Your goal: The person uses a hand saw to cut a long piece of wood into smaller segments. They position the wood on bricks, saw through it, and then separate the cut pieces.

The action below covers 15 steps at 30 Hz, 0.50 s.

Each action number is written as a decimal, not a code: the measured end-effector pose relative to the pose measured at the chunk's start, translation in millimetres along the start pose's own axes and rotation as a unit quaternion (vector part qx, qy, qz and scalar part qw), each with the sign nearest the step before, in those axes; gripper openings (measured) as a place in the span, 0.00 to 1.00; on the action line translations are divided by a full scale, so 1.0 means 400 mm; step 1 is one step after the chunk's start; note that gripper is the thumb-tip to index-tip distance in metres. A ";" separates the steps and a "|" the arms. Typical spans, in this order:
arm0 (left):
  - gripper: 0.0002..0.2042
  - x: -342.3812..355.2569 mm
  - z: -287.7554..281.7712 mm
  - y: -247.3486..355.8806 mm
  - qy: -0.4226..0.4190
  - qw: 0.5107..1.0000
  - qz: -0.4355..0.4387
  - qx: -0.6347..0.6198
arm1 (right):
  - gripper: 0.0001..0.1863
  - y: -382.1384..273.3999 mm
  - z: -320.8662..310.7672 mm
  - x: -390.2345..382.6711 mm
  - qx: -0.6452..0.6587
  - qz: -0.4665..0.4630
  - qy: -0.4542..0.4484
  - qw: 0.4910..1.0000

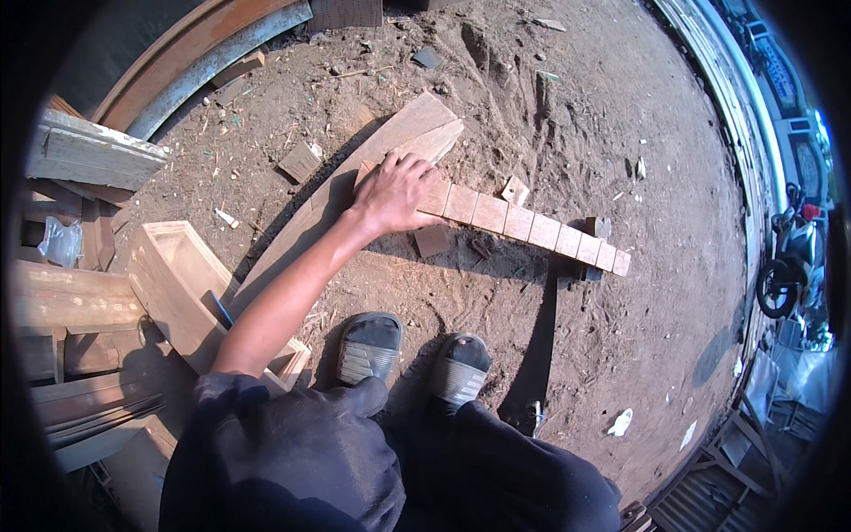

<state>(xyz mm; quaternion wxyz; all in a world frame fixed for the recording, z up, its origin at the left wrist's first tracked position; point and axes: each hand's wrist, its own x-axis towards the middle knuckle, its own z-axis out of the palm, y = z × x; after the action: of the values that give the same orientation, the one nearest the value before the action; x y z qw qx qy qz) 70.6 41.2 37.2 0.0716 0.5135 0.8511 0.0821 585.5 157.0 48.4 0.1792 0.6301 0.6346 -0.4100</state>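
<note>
A long pale wooden strip (519, 223) with evenly spaced dark crosswise lines lies at a slant in front of me. My left hand (396, 192) is closed over its left part, the fingers curled across the top. Beneath this end, a wide wooden plank (306, 222) runs from far middle to near left. The strip's right end passes over a dark brown block (598, 228) on the ground. A dark tapering shape (534, 350) stretches from there toward me; I cannot tell whether it is a blade or a shadow. My right hand is out of view.
Wooden boards and frames (75, 301) are piled on the left, beside a long narrow wooden box (182, 284). My sandalled feet (370, 346) stand on the bare soil. Wood scraps (301, 161) lie about. A motorcycle (789, 257) stands at far right.
</note>
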 end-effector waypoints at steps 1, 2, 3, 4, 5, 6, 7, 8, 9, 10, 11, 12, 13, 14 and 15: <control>0.39 0.001 0.001 0.005 0.000 1.000 0.001 0.004 | 0.14 -0.009 -0.002 -0.001 0.008 0.007 0.000 1.000; 0.39 -0.010 0.000 -0.002 0.019 0.999 0.014 0.024 | 0.14 -0.015 0.004 0.000 0.015 0.012 -0.010 1.000; 0.40 -0.016 -0.006 0.000 0.021 0.999 0.014 0.031 | 0.14 -0.018 0.005 -0.005 0.021 0.023 -0.017 0.999; 0.40 -0.011 -0.012 -0.001 -0.002 1.000 -0.003 0.023 | 0.14 -0.027 0.005 -0.008 0.028 0.027 -0.021 0.999; 0.39 -0.017 -0.030 -0.002 -0.030 0.999 -0.027 0.019 | 0.14 -0.039 0.010 -0.004 0.033 0.029 -0.029 0.999; 0.39 -0.019 -0.036 -0.004 -0.022 0.999 -0.027 0.019 | 0.14 -0.044 0.012 -0.006 0.040 0.034 -0.040 0.998; 0.39 -0.018 -0.035 -0.006 -0.015 0.999 -0.027 0.018 | 0.15 -0.050 0.016 -0.009 0.047 0.038 -0.048 0.997; 0.39 -0.016 -0.033 -0.005 -0.007 1.000 -0.027 0.013 | 0.15 -0.051 0.013 -0.015 0.053 0.044 -0.053 0.996; 0.40 -0.015 -0.031 -0.004 -0.019 0.999 -0.029 0.018 | 0.15 -0.053 0.009 -0.022 0.060 0.050 -0.060 0.995; 0.41 -0.014 -0.028 -0.003 -0.030 0.999 -0.031 0.021 | 0.15 -0.062 0.003 -0.024 0.067 0.053 -0.068 0.994; 0.42 -0.011 -0.027 0.003 -0.043 0.998 -0.030 0.022 | 0.15 -0.068 -0.004 -0.035 0.072 0.056 -0.076 0.993; 0.42 -0.008 -0.027 0.006 -0.024 0.999 -0.023 0.021 | 0.15 -0.080 -0.012 -0.037 0.079 0.057 -0.083 0.992; 0.42 -0.001 -0.025 0.013 -0.024 0.999 -0.020 0.022 | 0.15 -0.090 -0.023 -0.042 0.085 0.060 -0.090 0.990; 0.42 0.000 -0.026 0.014 -0.025 0.999 -0.019 0.025 | 0.15 -0.097 -0.027 -0.050 0.091 0.063 -0.101 0.989; 0.42 0.004 -0.026 0.018 -0.025 0.999 -0.019 0.026 | 0.16 -0.110 -0.041 -0.057 0.095 0.064 -0.111 0.987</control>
<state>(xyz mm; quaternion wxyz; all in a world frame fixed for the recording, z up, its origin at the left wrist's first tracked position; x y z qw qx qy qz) 74.0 45.5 48.8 0.0812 0.5013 0.8603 0.0451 551.8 160.0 87.9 0.2133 0.6343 0.5273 -0.5236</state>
